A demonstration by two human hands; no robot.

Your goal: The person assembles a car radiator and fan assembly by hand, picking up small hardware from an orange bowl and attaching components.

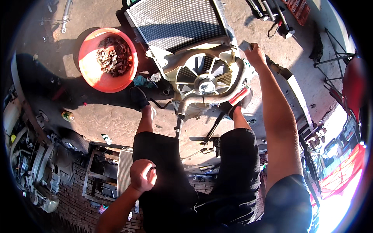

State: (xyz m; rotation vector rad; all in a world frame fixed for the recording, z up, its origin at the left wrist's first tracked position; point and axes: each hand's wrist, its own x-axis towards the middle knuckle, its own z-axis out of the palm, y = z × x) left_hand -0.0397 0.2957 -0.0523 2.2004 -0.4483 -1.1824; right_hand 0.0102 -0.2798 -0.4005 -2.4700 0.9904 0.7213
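My right hand (256,54) pinches a small grey flat piece (245,46) just right of the radiator (175,25). A pale fan shroud (176,66) with a fan (206,83) lies on the radiator's near end, a thick curved hose (208,100) across it. My left hand (143,174) is curled closed beside my left thigh; whatever is inside it, if anything, is hidden. A red can-like object (239,96) sits at the shroud's lower right, between it and my right foot.
A red basin (87,64) of small metal parts stands left of the radiator. Tools (268,11) and an orange case (297,11) lie at top right. Car parts (39,163) crowd the left, beside a tire (74,141). Another core (124,171) lies lower left. A metal frame (330,46) stands right.
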